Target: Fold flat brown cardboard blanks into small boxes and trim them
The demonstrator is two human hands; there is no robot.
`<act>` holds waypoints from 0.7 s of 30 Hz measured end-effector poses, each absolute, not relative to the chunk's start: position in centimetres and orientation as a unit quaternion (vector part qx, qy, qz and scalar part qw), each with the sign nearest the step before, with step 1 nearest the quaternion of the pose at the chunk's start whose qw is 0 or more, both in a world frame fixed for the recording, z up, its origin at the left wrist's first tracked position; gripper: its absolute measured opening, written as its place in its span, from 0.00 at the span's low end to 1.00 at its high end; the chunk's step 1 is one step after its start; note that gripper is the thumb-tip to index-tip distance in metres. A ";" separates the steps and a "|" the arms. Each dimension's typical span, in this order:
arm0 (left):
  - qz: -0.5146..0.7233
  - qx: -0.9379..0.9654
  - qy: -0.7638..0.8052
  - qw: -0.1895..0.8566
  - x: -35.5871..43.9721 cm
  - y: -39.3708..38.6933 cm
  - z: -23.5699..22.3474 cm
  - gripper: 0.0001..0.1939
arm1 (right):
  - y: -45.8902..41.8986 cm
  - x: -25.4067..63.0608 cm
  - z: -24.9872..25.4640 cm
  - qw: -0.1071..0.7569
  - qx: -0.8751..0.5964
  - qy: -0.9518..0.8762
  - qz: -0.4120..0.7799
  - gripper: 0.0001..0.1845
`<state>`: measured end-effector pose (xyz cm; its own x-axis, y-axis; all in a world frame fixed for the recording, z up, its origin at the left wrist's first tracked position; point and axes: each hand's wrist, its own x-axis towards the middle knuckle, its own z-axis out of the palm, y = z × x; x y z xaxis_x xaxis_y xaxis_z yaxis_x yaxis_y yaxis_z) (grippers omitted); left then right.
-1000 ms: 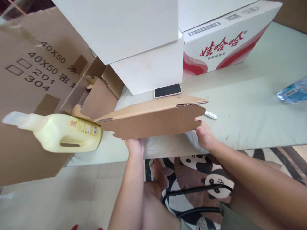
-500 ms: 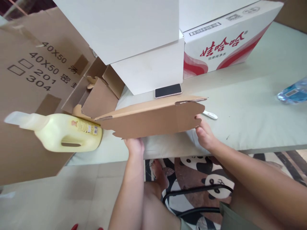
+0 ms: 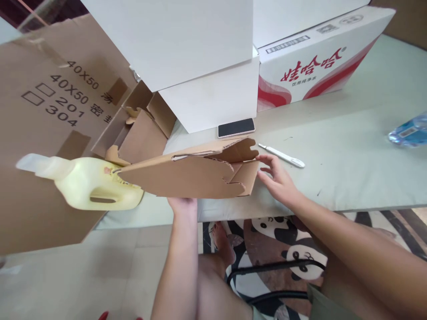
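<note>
A brown cardboard box (image 3: 187, 175), partly folded flat with notched flaps, is held up over the near edge of the table. My left hand (image 3: 183, 203) grips it from below, its fingers hidden behind the cardboard. At the box's right end, my right hand (image 3: 276, 180) has its fingers apart, the tips at the edge of a flap; whether they press on it I cannot tell. Just beyond that hand lies a slim white craft knife (image 3: 283, 155) on the tablecloth.
A pale yellow jug (image 3: 100, 184) is close on the left, by an open brown box (image 3: 143, 138) and a large carton (image 3: 43, 133). White boxes (image 3: 210, 98), a phone (image 3: 236, 127) and a red-and-white carton (image 3: 307, 73) stand behind. A water bottle (image 3: 410, 131) lies right.
The box has turned, its right end swinging left and its flaps spreading. My right hand has released its edge grip and spread its fingers. The craft knife now shows fully.
</note>
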<state>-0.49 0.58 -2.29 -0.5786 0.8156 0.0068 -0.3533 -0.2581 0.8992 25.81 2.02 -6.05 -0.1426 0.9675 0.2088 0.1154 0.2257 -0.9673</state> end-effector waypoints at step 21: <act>0.667 0.044 0.442 0.598 0.5 0.6 -3.5 0.07 | 1.6 25.7 -5.0 0.450 -0.408 -0.678 0.414 0.20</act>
